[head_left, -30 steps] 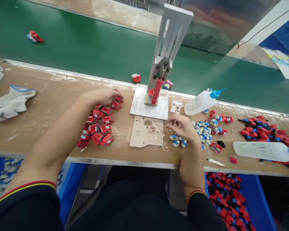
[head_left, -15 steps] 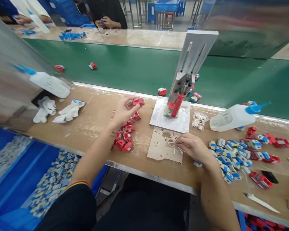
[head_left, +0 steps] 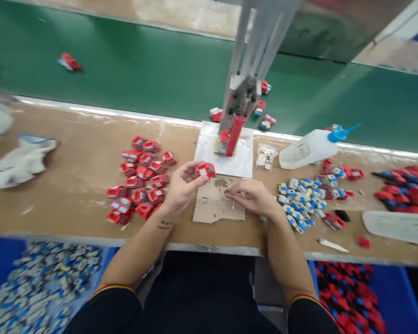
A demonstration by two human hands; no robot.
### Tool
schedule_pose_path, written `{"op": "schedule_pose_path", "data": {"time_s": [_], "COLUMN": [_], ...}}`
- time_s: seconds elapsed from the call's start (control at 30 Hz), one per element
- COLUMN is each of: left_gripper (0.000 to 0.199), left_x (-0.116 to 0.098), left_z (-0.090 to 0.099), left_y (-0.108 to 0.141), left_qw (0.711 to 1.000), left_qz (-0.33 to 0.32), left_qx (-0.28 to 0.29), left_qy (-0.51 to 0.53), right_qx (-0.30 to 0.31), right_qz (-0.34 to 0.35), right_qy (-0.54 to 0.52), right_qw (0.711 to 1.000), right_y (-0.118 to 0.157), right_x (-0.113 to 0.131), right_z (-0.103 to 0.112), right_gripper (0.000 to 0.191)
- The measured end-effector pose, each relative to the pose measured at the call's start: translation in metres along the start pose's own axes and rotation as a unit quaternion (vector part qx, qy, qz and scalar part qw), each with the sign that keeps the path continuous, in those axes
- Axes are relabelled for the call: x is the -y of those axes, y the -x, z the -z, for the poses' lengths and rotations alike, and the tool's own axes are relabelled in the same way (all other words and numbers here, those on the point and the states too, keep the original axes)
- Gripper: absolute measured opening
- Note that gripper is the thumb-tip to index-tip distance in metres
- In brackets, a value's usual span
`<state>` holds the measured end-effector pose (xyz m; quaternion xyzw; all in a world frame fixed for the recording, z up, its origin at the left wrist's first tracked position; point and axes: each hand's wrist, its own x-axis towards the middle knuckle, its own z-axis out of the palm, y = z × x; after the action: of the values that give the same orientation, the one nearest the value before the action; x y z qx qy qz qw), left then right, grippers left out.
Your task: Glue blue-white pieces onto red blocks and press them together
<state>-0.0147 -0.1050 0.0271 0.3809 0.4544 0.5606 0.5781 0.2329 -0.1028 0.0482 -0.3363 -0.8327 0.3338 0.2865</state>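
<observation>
Pinching red piece [head_left: 205, 170] narrowly, left hand [head_left: 180, 190], right hand [head_left: 253, 195] (grip unclear), bins [head_left: 399, 290] of parts [head_left: 48, 283]

Bench materials: hard plastic and bare metal over a brown, patchily shiny top.
Red piece [head_left: 206, 170], mid-frame: smooth plastic, slight gloss; red pieces [head_left: 145, 172] left of centre, same look. Upright stand [head_left: 254, 41], upper centre: grey metal, dull sheen; its handle [head_left: 235, 136], ribbed red plastic. Base plate [head_left: 242, 160]: pale, smeared, mostly matt. Cardboard [head_left: 209, 208] below it: matt, stained, rough-torn lower edge. Bottle [head_left: 308, 149], right: translucent smooth plastic. Glove [head_left: 21, 160], far left: soft matt cloth. Belt [head_left: 142, 65], top: smooth green, soft sheen. Bench top [head_left: 76, 167]: glossy streaks.
</observation>
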Motion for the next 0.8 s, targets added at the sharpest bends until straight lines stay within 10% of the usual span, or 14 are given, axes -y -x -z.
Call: {"op": "schedule_pose_path", "data": {"time_s": [0.6, 0.8], "left_gripper": [0.039, 0.035], "left_x": [-0.006, -0.005], "left_z": [-0.004, -0.007], "left_y": [0.018, 0.021], "left_qw": [0.982, 0.981], "left_qz": [-0.114, -0.115], "left_qx": [0.032, 0.049], "left_qy": [-0.148, -0.148], "right_qx": [-0.070, -0.262], "right_qz": [-0.110, -0.072], "right_qy": [-0.061, -0.156], "right_qw": [0.990, 0.950], "right_y": [0.004, 0.006], "right_x": [0.007, 0.015], "right_z": [0.018, 0.012], "right_gripper": [0.014, 0.024]}}
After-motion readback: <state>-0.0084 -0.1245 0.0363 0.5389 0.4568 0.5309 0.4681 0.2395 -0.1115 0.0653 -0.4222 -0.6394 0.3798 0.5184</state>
